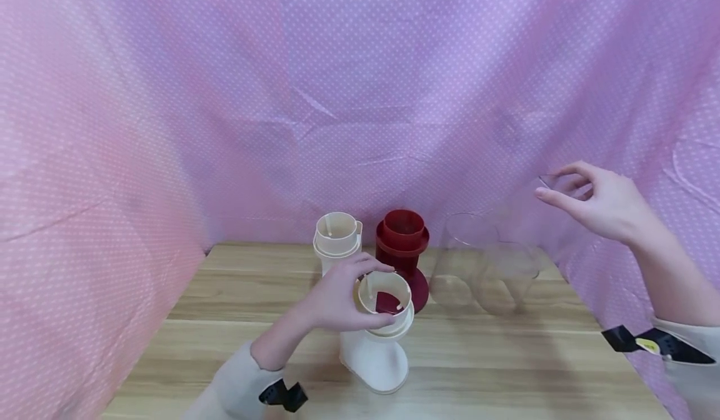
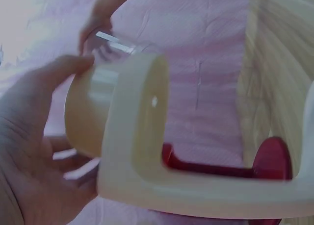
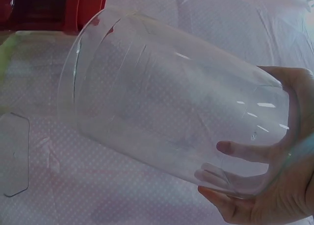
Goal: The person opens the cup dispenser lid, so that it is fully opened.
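Note:
My left hand (image 1: 343, 295) grips the round cup-shaped top of a cream plastic stand (image 1: 378, 370), thumb and fingers on either side of its rim. Dark red shows inside that top's opening. In the left wrist view, the stand's bracket-shaped arm (image 2: 142, 176) runs from the cup toward the wooden table. Raised at the right, my right hand (image 1: 602, 204) holds a clear plastic canister (image 3: 167, 97) by its narrower end, the wide end pointing away from the palm. The canister is barely visible in the head view.
Behind the held stand are a second cream stand (image 1: 336, 235) and a dark red one (image 1: 402, 235). Two more clear canisters (image 1: 461, 264) stand right of them on the wooden table (image 1: 236, 326). Pink dotted cloth (image 1: 349, 95) hangs around the back and sides.

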`<state>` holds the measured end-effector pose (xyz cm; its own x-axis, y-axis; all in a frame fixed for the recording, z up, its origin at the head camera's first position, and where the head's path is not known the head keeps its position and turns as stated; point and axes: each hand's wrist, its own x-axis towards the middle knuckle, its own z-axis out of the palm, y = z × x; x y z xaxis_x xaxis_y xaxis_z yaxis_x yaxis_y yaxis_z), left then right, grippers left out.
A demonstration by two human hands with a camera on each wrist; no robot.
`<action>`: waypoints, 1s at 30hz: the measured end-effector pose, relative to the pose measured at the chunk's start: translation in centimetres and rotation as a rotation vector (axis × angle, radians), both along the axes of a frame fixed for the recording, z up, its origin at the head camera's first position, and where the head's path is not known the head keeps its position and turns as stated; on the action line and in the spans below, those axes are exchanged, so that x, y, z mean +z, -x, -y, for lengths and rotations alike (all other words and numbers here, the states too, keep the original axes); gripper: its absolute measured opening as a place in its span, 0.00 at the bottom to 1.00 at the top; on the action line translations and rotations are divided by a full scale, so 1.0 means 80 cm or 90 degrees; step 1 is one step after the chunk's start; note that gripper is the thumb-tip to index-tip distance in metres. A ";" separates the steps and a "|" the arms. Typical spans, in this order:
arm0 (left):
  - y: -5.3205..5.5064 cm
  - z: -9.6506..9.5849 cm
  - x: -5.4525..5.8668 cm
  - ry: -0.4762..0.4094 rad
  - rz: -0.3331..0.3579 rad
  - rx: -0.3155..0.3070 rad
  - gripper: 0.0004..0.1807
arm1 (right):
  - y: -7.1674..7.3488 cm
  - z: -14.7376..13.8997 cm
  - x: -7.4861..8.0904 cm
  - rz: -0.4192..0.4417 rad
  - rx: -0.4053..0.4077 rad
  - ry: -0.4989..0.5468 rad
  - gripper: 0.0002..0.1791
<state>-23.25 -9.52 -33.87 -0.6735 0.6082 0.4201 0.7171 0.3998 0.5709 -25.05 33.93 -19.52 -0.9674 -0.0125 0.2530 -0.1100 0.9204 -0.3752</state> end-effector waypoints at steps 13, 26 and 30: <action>-0.033 0.004 -0.017 -0.006 -0.004 0.160 0.47 | 0.012 -0.054 -0.008 0.014 -0.103 -0.035 0.48; -0.031 0.034 -0.012 0.000 -0.018 0.064 0.51 | 0.027 -0.094 -0.033 0.037 -0.133 -0.036 0.52; -0.043 0.026 -0.015 -0.023 -0.003 0.128 0.56 | 0.029 -0.099 -0.041 0.028 -0.148 -0.040 0.53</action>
<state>-19.78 -11.58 -35.06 -0.7781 0.4460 0.4424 0.6273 0.5146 0.5845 -27.40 41.87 -22.76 -0.9560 0.1979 0.2166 0.1230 0.9405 -0.3168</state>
